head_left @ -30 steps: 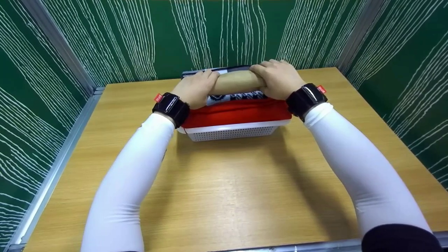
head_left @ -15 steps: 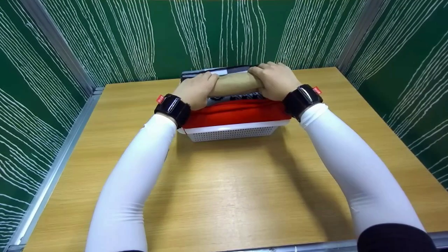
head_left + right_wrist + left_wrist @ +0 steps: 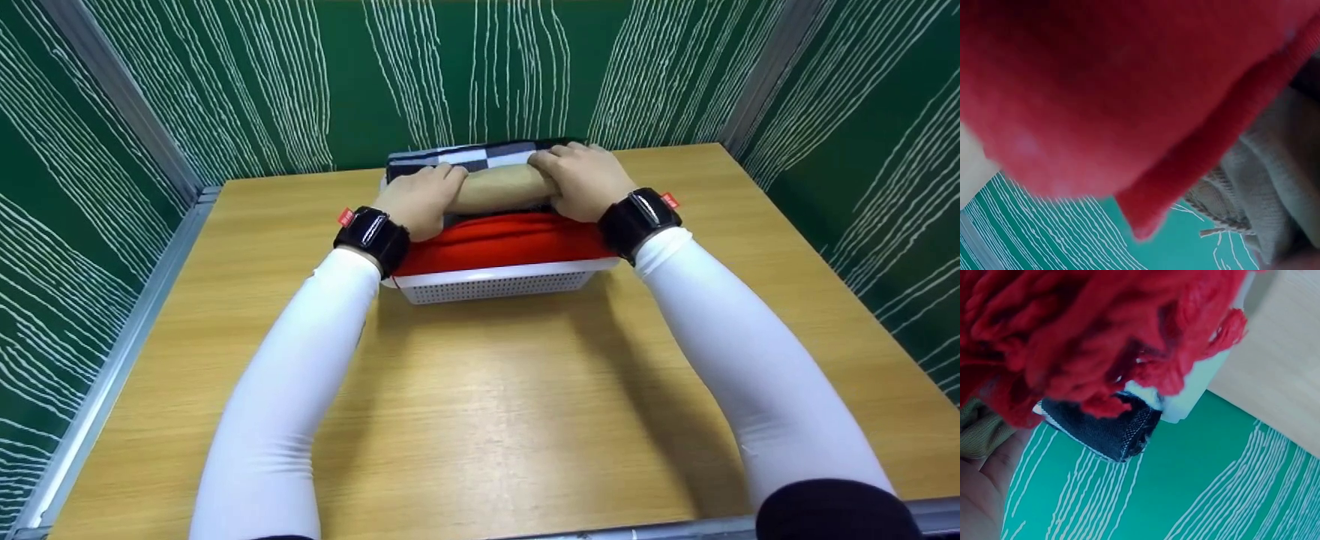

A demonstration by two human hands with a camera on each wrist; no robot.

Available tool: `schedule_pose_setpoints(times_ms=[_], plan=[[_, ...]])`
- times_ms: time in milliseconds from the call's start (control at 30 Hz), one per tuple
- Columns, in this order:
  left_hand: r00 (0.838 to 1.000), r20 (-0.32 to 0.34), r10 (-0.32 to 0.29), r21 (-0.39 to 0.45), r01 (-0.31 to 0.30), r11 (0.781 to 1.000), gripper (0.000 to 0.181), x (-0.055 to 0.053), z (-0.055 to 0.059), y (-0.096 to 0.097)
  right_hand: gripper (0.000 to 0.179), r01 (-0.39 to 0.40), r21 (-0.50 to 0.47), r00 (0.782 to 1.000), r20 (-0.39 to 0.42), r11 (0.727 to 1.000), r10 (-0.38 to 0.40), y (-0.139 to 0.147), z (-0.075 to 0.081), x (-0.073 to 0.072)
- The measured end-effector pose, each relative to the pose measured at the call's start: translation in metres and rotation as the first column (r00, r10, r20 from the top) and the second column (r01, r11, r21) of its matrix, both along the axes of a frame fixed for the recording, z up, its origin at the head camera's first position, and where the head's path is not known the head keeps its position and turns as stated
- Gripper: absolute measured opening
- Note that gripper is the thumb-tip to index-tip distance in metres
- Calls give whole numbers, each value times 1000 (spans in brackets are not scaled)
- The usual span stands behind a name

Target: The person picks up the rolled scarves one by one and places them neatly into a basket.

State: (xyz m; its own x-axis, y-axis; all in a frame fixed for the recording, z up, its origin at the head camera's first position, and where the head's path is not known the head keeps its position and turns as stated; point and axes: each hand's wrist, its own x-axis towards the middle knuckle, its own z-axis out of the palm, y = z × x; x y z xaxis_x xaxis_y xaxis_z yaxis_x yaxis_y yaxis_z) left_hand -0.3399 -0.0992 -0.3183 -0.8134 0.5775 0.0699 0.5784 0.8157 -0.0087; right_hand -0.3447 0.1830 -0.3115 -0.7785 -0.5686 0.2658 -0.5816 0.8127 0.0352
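Both hands grip a beige folded scarf (image 3: 499, 189), which spans between them over the basket. My left hand (image 3: 421, 201) curls round its left end, my right hand (image 3: 589, 180) round the right end. In the right wrist view, the beige scarf (image 3: 1266, 174) shows twisted fringe. Below and nearer lies a red folded scarf (image 3: 504, 244) in a white perforated basket (image 3: 495, 286); its thick red fringe (image 3: 1100, 332) fills much of the left wrist view. Behind the beige scarf, a black, white and grey checked cloth (image 3: 480, 156) lies in the basket. The undersides of both hands are hidden from the head view.
The basket stands near the back of a wooden table (image 3: 480, 390). Green walls (image 3: 525, 67) with white streaks close in the back and sides. A metal rail (image 3: 127, 330) runs along the left edge.
Both hands have come down and slightly nearer with the beige scarf, the right hand more so. More of the checked cloth shows behind it. The basket has stayed in place.
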Motion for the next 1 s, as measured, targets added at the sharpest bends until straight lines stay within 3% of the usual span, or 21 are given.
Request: schedule_pose_setpoints(times_ms=[500,1000], plan=[[1000,4,-5,-3,5,1000,50,2,-11,-1,51,22,6,999,27,1000,-22,-3,-11,-1],[999,44,13,-26,-12,1000,59,-6,-14,-1,52,40,33,992,116,999,-44,-4,-14,-4]])
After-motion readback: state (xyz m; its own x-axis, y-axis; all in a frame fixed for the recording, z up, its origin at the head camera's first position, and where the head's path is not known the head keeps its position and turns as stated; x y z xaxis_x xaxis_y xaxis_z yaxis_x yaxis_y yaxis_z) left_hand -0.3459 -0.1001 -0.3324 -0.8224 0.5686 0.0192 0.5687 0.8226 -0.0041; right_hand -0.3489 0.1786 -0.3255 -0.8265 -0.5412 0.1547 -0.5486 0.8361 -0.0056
